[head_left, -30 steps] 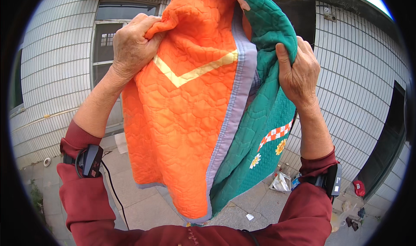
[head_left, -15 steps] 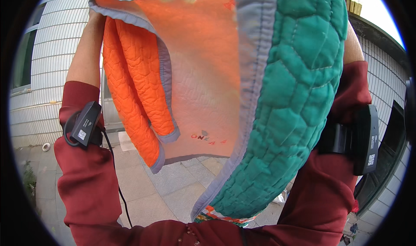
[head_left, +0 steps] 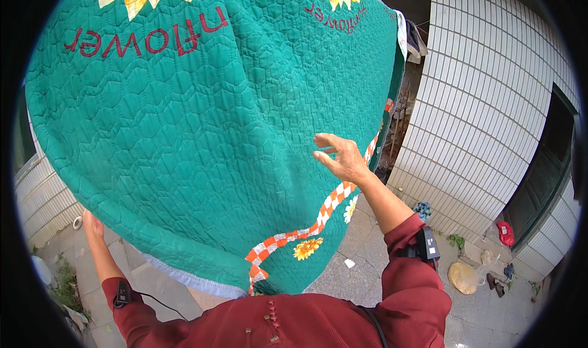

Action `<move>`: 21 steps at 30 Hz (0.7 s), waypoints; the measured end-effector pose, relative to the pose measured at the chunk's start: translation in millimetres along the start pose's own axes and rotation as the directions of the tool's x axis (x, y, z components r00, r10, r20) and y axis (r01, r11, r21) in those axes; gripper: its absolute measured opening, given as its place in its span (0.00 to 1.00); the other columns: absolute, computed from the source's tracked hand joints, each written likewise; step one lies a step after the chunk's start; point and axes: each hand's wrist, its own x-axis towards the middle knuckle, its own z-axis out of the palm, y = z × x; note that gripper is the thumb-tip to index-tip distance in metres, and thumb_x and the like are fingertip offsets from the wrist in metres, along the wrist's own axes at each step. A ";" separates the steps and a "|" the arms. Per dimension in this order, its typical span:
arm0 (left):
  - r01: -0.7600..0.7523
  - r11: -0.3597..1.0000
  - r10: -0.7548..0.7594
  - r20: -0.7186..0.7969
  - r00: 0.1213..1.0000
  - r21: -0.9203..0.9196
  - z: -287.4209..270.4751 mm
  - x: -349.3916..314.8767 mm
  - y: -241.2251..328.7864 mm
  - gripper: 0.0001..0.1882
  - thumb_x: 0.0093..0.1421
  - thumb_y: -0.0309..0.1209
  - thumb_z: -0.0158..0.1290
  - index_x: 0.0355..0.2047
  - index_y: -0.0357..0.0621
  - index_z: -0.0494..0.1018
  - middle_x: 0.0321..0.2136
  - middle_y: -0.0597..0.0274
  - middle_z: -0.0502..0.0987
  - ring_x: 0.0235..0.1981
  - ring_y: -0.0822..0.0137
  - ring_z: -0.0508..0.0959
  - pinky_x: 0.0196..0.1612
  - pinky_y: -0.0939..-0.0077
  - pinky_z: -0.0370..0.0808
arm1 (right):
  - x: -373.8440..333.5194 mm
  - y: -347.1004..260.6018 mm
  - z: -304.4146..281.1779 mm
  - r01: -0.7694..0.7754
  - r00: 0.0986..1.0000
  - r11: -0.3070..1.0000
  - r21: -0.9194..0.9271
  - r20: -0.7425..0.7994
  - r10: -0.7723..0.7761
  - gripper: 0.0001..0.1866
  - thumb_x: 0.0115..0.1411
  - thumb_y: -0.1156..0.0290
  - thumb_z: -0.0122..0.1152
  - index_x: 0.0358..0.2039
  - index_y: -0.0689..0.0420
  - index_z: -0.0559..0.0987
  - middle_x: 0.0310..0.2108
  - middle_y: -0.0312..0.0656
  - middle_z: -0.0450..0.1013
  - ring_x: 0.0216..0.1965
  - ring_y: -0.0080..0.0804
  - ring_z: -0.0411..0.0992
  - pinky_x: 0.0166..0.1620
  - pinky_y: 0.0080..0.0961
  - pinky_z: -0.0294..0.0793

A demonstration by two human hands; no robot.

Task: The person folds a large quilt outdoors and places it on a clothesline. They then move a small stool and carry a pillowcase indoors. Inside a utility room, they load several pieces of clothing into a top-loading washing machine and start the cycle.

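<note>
A large green quilted bedspread [head_left: 184, 139] hangs spread in front of me, high above the paving. It has yellow flower prints and dark red lettering at the top, an orange-and-white checked band [head_left: 324, 216] along its lower right, and a grey trim [head_left: 190, 280] at the lower edge. My right hand [head_left: 344, 157] is in front of the fabric with its fingers apart, holding nothing; whether it touches the cloth is unclear. Low at the left, my left hand [head_left: 93, 225] is beside the rounded edge of the bedspread. Its fingers are partly hidden there, so its grip cannot be made out.
A white tiled wall [head_left: 478, 103] rises on the right, with a dark doorway [head_left: 542, 164]. On the paving at lower right lie a round yellowish item [head_left: 462, 278], a red bag [head_left: 505, 233] and dark shoes [head_left: 496, 285]. Weeds [head_left: 67, 280] grow at the left.
Both my hands have come down from above the view. The bedspread has opened out from a raised fold showing orange and green into a broad green expanse. My view has shifted toward the right wall.
</note>
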 end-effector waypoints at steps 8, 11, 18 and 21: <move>0.563 -0.199 -0.900 -0.377 0.219 0.802 -20.0 -446.5 -267.9 0.23 0.58 0.38 0.52 0.50 0.37 0.65 0.39 0.45 0.73 0.32 0.53 0.75 0.33 0.60 0.76 | -493.1 159.6 -16.8 -0.980 0.043 0.012 0.198 0.151 0.988 0.14 0.55 0.70 0.62 0.37 0.68 0.78 0.27 0.47 0.76 0.22 0.32 0.76 0.22 0.26 0.77; 0.281 0.009 -0.997 0.031 -0.073 0.960 104.0 -516.7 -325.1 0.27 0.58 0.39 0.54 0.55 0.41 0.64 0.43 0.52 0.74 0.41 0.61 0.74 0.42 0.65 0.73 | -573.6 152.0 -61.0 -0.966 -0.059 -0.100 0.240 0.176 0.983 0.12 0.55 0.70 0.61 0.32 0.67 0.79 0.22 0.44 0.75 0.19 0.29 0.75 0.20 0.23 0.75; 0.479 0.581 -0.759 0.225 0.611 0.658 314.4 -454.5 -327.8 0.39 0.60 0.53 0.50 0.65 0.51 0.51 0.63 0.55 0.54 0.63 0.59 0.58 0.60 0.56 0.59 | -631.9 166.9 -145.9 -0.908 -0.087 -0.073 0.412 -0.015 0.996 0.12 0.59 0.71 0.56 0.38 0.68 0.76 0.26 0.47 0.76 0.21 0.31 0.75 0.23 0.24 0.77; 0.671 0.621 -0.568 -0.358 0.741 0.406 331.7 -373.9 -335.0 0.44 0.57 0.64 0.43 0.65 0.51 0.51 0.61 0.56 0.59 0.56 0.55 0.67 0.52 0.53 0.68 | -661.5 178.0 -160.1 -0.885 -0.143 -0.132 0.447 0.010 0.990 0.12 0.60 0.71 0.55 0.38 0.68 0.76 0.26 0.47 0.76 0.22 0.32 0.75 0.24 0.24 0.77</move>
